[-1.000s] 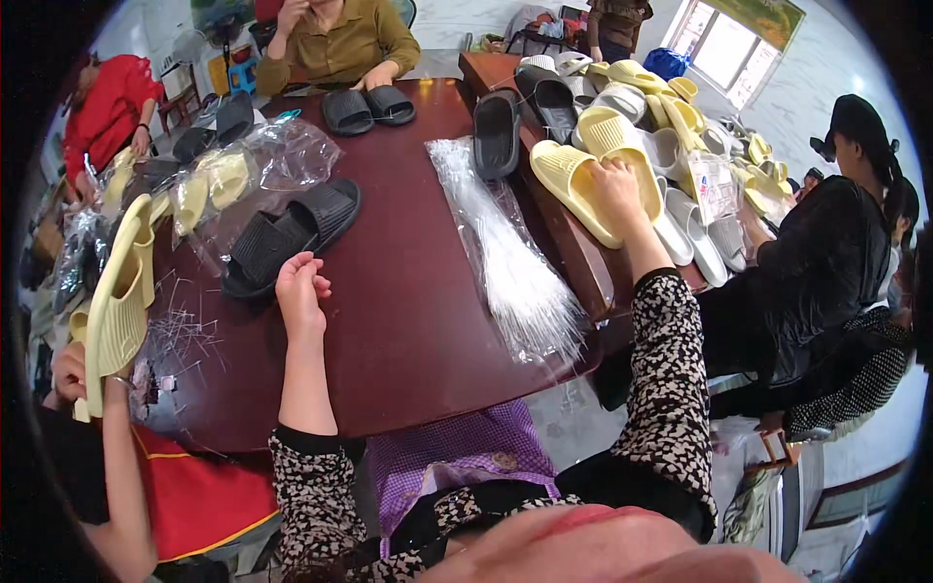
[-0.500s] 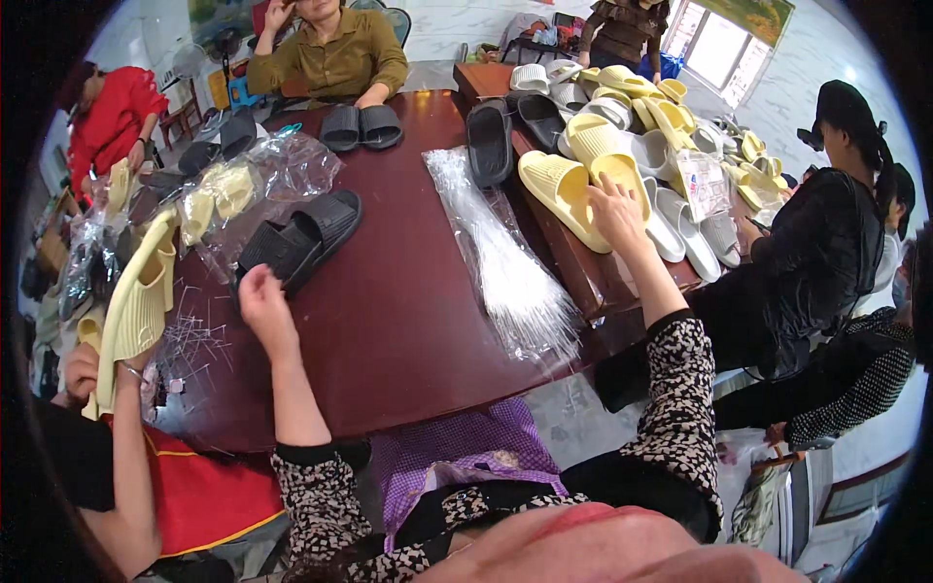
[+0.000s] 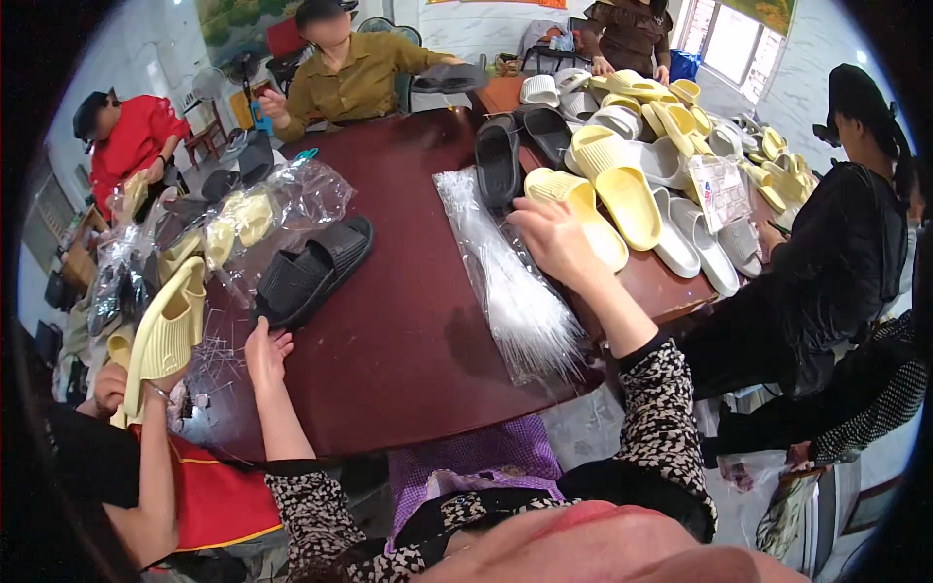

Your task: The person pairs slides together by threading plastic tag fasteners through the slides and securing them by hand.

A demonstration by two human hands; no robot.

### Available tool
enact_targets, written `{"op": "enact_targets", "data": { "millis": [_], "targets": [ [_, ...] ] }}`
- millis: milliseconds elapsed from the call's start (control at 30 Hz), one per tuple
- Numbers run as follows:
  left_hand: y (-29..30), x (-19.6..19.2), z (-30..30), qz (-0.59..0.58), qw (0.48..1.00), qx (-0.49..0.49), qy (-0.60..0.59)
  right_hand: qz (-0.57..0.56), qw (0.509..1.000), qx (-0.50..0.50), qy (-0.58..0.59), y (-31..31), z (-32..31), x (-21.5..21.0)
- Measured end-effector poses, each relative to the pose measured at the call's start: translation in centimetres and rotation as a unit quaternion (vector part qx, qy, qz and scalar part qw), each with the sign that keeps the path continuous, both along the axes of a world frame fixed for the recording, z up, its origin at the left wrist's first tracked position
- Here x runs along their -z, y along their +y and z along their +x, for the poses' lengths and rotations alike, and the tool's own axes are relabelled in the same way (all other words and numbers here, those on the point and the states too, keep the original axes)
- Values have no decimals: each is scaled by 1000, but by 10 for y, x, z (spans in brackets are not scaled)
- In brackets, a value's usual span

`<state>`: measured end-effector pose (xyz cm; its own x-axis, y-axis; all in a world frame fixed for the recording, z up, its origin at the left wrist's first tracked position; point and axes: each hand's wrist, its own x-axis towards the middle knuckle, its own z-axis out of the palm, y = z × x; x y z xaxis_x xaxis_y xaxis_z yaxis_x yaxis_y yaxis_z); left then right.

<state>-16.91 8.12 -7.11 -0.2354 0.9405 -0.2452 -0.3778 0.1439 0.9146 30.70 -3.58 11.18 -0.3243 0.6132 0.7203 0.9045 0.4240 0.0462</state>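
My left hand is open, palm turned inward, beside the near end of a pair of black ridged slippers lying on the table. My right hand hovers with fingers spread and slightly bent, holding nothing I can see. Its fingertips are close to the toe or heel end of a single black slipper and the left edge of a yellow slipper. Below this hand lies a clear bag of thin white plastic strips. A second yellow slipper rests just to the right.
A large pile of yellow, grey and white slippers covers the right-hand table. Bagged slippers and loose strips lie at left. The left neighbour's hands hold yellow slippers. Across the table, a person holds dark slippers. Others stand around.
My right hand has moved left, off the yellow slippers toward the single black one. My left hand now sits lower beside the black pair. The person opposite has lifted the dark slippers and swung them aside.
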Motion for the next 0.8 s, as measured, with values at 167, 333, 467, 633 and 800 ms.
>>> {"op": "enact_targets", "data": {
  "millis": [167,333,467,633,800],
  "targets": [
    [10,-14,10,-31,998,-1,-46,-37,998,-25,-39,11,-7,25],
    [17,-4,9,18,998,-28,-50,-38,998,-36,-34,2,-4,29],
    [0,-11,12,35,995,-51,-81,-48,998,-29,-10,-4,5,27],
    [-48,-22,22,49,991,1,-122,-56,998,-9,41,1,8,34],
    [-103,-46,62,78,978,50,-185,-69,991,-25,116,19,19,40]
  ]
}}
